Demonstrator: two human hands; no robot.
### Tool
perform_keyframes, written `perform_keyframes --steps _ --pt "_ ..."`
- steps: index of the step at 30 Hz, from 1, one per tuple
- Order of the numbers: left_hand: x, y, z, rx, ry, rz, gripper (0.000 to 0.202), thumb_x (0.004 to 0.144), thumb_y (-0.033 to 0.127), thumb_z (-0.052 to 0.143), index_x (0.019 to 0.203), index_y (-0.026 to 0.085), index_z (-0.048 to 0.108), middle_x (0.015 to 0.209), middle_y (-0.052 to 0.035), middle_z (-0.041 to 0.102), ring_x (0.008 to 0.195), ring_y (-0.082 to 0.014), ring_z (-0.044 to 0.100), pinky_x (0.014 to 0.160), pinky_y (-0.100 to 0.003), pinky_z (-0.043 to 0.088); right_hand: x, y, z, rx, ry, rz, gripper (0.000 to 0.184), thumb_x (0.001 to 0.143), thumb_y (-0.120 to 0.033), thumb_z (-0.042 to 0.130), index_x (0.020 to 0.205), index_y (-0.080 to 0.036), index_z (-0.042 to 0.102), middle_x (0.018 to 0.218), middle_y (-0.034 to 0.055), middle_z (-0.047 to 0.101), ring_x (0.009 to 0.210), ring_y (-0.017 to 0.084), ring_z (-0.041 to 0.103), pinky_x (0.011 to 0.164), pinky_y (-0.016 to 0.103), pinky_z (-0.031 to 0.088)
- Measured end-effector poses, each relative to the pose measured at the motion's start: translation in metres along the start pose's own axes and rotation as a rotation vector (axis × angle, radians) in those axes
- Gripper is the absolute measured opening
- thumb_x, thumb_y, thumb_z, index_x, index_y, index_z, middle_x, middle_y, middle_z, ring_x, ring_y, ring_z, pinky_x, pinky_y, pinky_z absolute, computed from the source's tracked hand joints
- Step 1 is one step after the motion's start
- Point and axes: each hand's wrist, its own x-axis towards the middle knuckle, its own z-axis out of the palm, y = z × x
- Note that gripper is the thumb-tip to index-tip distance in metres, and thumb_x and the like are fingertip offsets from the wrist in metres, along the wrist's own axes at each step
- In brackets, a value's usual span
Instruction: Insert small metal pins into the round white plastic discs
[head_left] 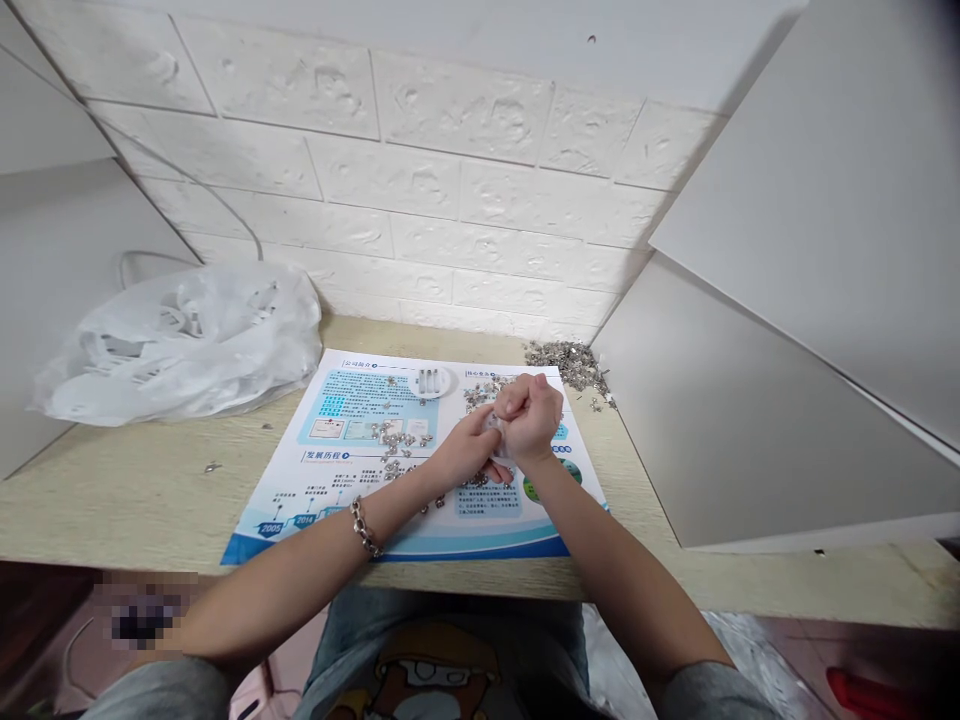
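Both of the person's hands met over a printed sheet on the pale wooden table, a little right of its middle. The left hand, its wrist wearing a chain bracelet, had its thumb and fingers closed on a small white piece, mostly hidden between the two hands. The right hand was curled into a fist and pressed against the same piece; whether anything was pinched inside its fingers, I could not tell. Small shiny metal bits lay scattered on the sheet to the left of the hands, and more showed beyond and beneath them. Near the sheet's far edge sat a white disc with a few metal strips standing side by side on it. A thicker heap of metal bits lay on the table at the sheet's far right corner, against the foot of the wall and close to a grey board on the right. Far to the left, well apart from the hands, a clear plastic bag full of white parts rested on the table, with a pale cable running down the wall behind it.
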Motion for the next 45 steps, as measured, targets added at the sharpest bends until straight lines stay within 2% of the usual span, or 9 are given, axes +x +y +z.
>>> perform_keyframes --steps 18,22,24,28,31,34,38,42,45 --pt "-0.004 -0.003 0.002 0.132 0.087 0.269 0.037 0.077 0.015 0.04 0.114 0.018 0.041 0.06 -0.0007 0.061 0.049 -0.0161 0.06 0.043 -0.025 0.049 0.003 -0.015 0.005 0.036 -0.081 0.057 0.042 0.078 -0.046 0.034 0.046 -0.019 0.031 0.039 -0.0045 0.019 0.035 0.007 0.022 0.037 0.023 0.02" --pt "-0.003 0.003 0.001 -0.009 0.164 0.178 0.046 0.078 0.015 0.037 0.124 0.017 0.033 0.054 0.0016 0.059 0.047 -0.0154 0.06 0.044 -0.025 0.049 0.004 -0.029 0.003 0.06 -0.067 -0.042 0.036 0.08 -0.047 0.027 0.056 -0.02 0.034 0.041 -0.0063 0.016 0.034 0.007 0.016 0.035 0.023 0.018" --pt "-0.002 0.004 -0.004 -0.07 0.162 0.107 0.052 0.078 0.014 0.035 0.13 0.018 0.026 0.052 0.001 0.059 0.047 -0.0152 0.06 0.043 -0.023 0.048 0.007 -0.035 -0.001 -0.055 -0.033 -0.097 0.03 0.081 -0.043 0.033 0.061 -0.02 0.036 0.043 -0.0062 0.02 0.036 0.007 0.018 0.036 0.022 0.018" --pt "-0.001 0.007 -0.013 -0.172 0.117 0.058 0.058 0.081 0.016 0.04 0.135 0.022 0.02 0.06 -0.002 0.062 0.051 -0.015 0.061 0.046 -0.022 0.048 0.019 -0.037 -0.017 -0.611 -0.016 -0.147 0.018 0.078 -0.036 0.045 0.073 -0.019 0.044 0.045 -0.0057 0.03 0.04 0.007 0.026 0.042 0.023 0.022" --pt "-0.001 0.012 -0.017 -0.21 0.128 0.054 0.059 0.083 0.018 0.043 0.137 0.023 0.018 0.061 -0.0022 0.061 0.047 -0.0135 0.06 0.045 -0.022 0.047 0.03 -0.029 -0.028 -0.848 -0.131 0.087 0.021 0.075 -0.034 0.048 0.09 -0.021 0.048 0.047 -0.0055 0.038 0.043 0.009 0.036 0.044 0.022 0.027" --pt "0.0 0.014 -0.02 -0.19 0.158 0.061 0.058 0.085 0.023 0.043 0.137 0.02 0.018 0.068 -0.0054 0.063 0.046 -0.0111 0.058 0.043 -0.019 0.043 0.036 -0.018 -0.034 -0.751 -0.283 0.406 0.026 0.072 -0.031 0.048 0.096 -0.022 0.049 0.053 -0.0046 0.045 0.043 0.009 0.039 0.042 0.021 0.029" --pt "0.002 0.011 -0.032 0.197 0.13 0.099 0.056 0.086 0.04 0.042 0.136 0.021 0.025 0.091 -0.0128 0.064 0.057 -0.017 0.062 0.05 -0.026 0.048 0.037 -0.008 -0.036 -0.551 -0.303 0.563 0.033 0.066 -0.024 0.049 0.099 -0.021 0.049 0.049 -0.0071 0.039 0.037 0.006 0.033 0.037 0.019 0.024" --pt "0.003 0.006 -0.045 0.837 0.229 0.461 0.047 0.083 0.046 0.043 0.124 0.023 0.045 0.123 -0.0125 0.051 0.103 -0.0282 0.053 0.083 -0.043 0.043 0.037 -0.009 -0.036 -0.396 -0.233 0.675 0.038 0.063 -0.023 0.05 0.101 -0.021 0.045 0.044 -0.0102 0.032 0.031 0.004 0.023 0.033 0.018 0.015" --pt "0.007 0.001 -0.05 1.021 0.195 0.67 0.043 0.079 0.04 0.051 0.119 0.023 0.051 0.131 -0.009 0.043 0.118 -0.0267 0.04 0.094 -0.044 0.035 0.037 -0.01 -0.035 -0.313 -0.167 0.726 0.038 0.062 -0.023 0.053 0.099 -0.021 0.044 0.042 -0.0118 0.028 0.031 0.004 0.02 0.033 0.017 0.014"
